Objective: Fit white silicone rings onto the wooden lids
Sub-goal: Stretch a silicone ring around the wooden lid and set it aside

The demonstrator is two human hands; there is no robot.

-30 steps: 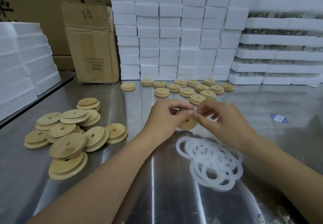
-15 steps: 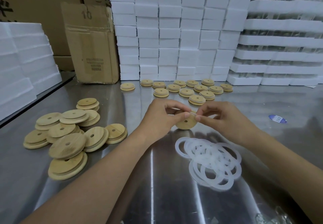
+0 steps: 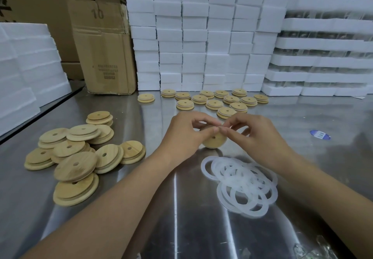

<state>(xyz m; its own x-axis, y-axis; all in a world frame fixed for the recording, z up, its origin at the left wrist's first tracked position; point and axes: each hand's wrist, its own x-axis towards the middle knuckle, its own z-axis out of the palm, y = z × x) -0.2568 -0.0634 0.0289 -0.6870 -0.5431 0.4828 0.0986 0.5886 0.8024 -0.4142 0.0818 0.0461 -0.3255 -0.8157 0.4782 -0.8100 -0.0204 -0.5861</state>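
Two hands grasp one wooden lid (image 3: 214,140) on edge just behind the pile of white silicone rings (image 3: 242,184): left hand (image 3: 181,135) pinching its rim, right hand (image 3: 260,137) its top.

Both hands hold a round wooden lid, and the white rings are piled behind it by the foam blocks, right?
No. The head view shows the pile of white silicone rings lying on the near side of the round wooden lid.
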